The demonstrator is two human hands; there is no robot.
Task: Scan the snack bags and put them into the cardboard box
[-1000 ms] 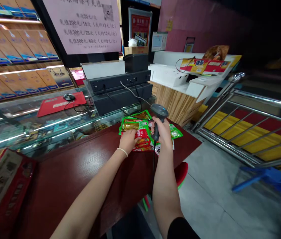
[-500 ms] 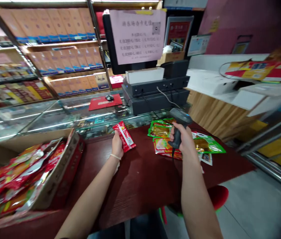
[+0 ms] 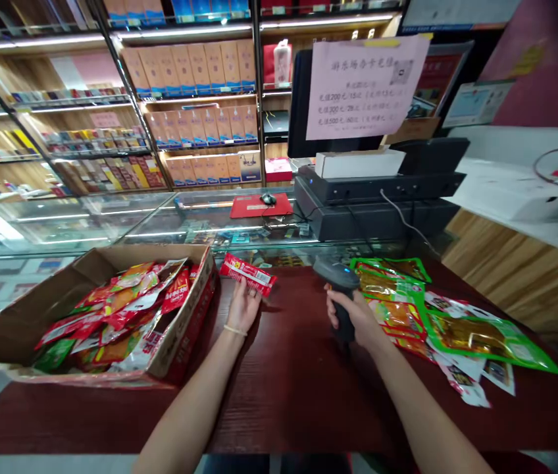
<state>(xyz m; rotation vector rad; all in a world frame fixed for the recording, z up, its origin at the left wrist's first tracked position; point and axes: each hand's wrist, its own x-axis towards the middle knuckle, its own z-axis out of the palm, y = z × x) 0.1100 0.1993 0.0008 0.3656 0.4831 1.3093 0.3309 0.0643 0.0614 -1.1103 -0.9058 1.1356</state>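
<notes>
My left hand holds a small red snack packet by its lower edge, just right of the cardboard box, above the dark red wooden counter. My right hand is wrapped round the handle of a dark barcode scanner, whose head points left toward the packet. A heap of green and red snack packets lies on the counter right of the scanner.
The box is full of red and orange snack packets. Behind the counter stand a glass display case, a black till with monitor, a red mouse mat and shelves of boxed goods.
My left hand lifted a red packet off the heap and carried it left toward the box. The camera swung left, bringing the box into view. The scanner stayed in my right hand.
</notes>
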